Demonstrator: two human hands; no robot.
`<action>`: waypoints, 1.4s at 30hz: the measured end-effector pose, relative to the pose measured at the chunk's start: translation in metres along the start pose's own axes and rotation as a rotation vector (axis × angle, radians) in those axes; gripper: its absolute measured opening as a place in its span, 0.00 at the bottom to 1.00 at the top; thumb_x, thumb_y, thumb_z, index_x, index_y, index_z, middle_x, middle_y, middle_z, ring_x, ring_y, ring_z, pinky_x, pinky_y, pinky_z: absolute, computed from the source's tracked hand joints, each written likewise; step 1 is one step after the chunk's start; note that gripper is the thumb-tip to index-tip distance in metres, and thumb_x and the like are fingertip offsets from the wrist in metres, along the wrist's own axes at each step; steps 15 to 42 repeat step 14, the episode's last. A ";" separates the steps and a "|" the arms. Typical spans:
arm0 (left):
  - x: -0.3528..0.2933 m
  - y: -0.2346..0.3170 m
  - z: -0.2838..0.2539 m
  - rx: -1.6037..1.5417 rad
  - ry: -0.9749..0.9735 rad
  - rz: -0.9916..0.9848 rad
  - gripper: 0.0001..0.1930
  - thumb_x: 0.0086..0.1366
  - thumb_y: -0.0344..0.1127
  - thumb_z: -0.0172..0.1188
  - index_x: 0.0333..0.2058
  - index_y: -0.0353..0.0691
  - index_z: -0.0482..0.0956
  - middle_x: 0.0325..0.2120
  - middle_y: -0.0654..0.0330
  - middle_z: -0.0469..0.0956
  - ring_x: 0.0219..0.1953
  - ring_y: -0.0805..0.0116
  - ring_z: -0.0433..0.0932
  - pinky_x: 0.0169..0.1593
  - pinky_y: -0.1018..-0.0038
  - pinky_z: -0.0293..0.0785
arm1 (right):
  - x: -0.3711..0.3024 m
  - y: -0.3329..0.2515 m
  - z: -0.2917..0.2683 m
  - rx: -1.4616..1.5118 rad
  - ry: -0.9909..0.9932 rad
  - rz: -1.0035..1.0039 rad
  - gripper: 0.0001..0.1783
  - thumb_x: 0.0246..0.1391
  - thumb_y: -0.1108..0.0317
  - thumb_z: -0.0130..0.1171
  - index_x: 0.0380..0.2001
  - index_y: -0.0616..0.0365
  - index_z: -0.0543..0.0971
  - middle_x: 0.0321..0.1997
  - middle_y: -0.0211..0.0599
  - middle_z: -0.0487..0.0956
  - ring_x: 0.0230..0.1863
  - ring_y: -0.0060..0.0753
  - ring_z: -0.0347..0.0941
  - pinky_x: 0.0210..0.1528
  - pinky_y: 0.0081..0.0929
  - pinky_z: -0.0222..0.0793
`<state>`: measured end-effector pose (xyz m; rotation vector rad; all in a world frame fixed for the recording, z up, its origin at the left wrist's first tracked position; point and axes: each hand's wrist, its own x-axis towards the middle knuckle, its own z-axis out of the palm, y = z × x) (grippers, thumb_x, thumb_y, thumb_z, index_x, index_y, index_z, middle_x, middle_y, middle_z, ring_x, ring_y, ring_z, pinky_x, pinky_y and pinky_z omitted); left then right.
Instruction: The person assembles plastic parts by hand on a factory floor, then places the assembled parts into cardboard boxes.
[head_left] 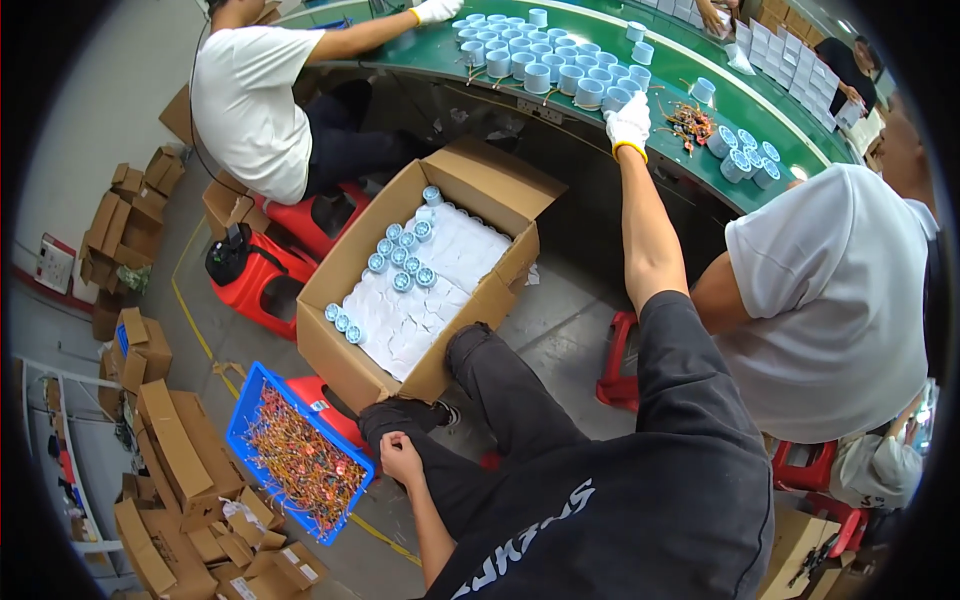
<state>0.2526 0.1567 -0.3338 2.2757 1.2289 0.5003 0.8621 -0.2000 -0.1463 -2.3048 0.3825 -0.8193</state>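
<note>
Far out at the green conveyor (pixel 470 85), my right hand (pixel 628 127) wears a white glove with a yellow cuff. Its fingers close around a light-blue plastic cup (pixel 615 98) at the near right end of a dense group of such cups (pixel 537 77). My left hand (pixel 402 460) is bare and curled closed above my thigh, beside a blue crate (pixel 262 372) heaped with small wired parts (pixel 300 450). Whether anything is inside its fingers is hidden. An open cardboard box (pixel 345 375) before my knees holds several light-blue cylindrical pieces (pixel 402 258) on white sheets (pixel 410 315).
More wired parts (pixel 690 122) and finished-looking blue pieces (pixel 745 155) lie on the belt's right. People in white shirts sit left (pixel 255 105) and right (pixel 830 300). Red stools (pixel 265 285) stand by the box; cardboard cartons (pixel 180 440) pile along the left.
</note>
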 end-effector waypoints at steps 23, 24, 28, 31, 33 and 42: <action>0.043 -0.001 0.009 0.056 0.082 0.265 0.14 0.50 0.33 0.66 0.37 0.46 0.75 0.41 0.54 0.72 0.49 0.54 0.69 0.50 0.59 0.64 | -0.276 -0.013 0.092 0.307 -0.345 -0.241 0.30 0.53 0.57 0.65 0.56 0.54 0.67 0.55 0.41 0.74 0.50 0.43 0.75 0.58 0.37 0.69; 0.043 -0.001 0.009 0.056 0.082 0.265 0.14 0.50 0.33 0.66 0.37 0.46 0.75 0.41 0.54 0.72 0.49 0.54 0.69 0.50 0.59 0.64 | -0.276 -0.013 0.092 0.307 -0.345 -0.241 0.30 0.53 0.57 0.65 0.56 0.54 0.67 0.55 0.41 0.74 0.50 0.43 0.75 0.58 0.37 0.69; 0.043 -0.001 0.009 0.056 0.082 0.265 0.14 0.50 0.33 0.66 0.37 0.46 0.75 0.41 0.54 0.72 0.49 0.54 0.69 0.50 0.59 0.64 | -0.276 -0.013 0.092 0.307 -0.345 -0.241 0.30 0.53 0.57 0.65 0.56 0.54 0.67 0.55 0.41 0.74 0.50 0.43 0.75 0.58 0.37 0.69; 0.043 -0.001 0.009 0.056 0.082 0.265 0.14 0.50 0.33 0.66 0.37 0.46 0.75 0.41 0.54 0.72 0.49 0.54 0.69 0.50 0.59 0.64 | -0.276 -0.013 0.092 0.307 -0.345 -0.241 0.30 0.53 0.57 0.65 0.56 0.54 0.67 0.55 0.41 0.74 0.50 0.43 0.75 0.58 0.37 0.69; 0.043 -0.001 0.009 0.056 0.082 0.265 0.14 0.50 0.33 0.66 0.37 0.46 0.75 0.41 0.54 0.72 0.49 0.54 0.69 0.50 0.59 0.64 | -0.276 -0.013 0.092 0.307 -0.345 -0.241 0.30 0.53 0.57 0.65 0.56 0.54 0.67 0.55 0.41 0.74 0.50 0.43 0.75 0.58 0.37 0.69; 0.043 -0.001 0.009 0.056 0.082 0.265 0.14 0.50 0.33 0.66 0.37 0.46 0.75 0.41 0.54 0.72 0.49 0.54 0.69 0.50 0.59 0.64 | -0.276 -0.013 0.092 0.307 -0.345 -0.241 0.30 0.53 0.57 0.65 0.56 0.54 0.67 0.55 0.41 0.74 0.50 0.43 0.75 0.58 0.37 0.69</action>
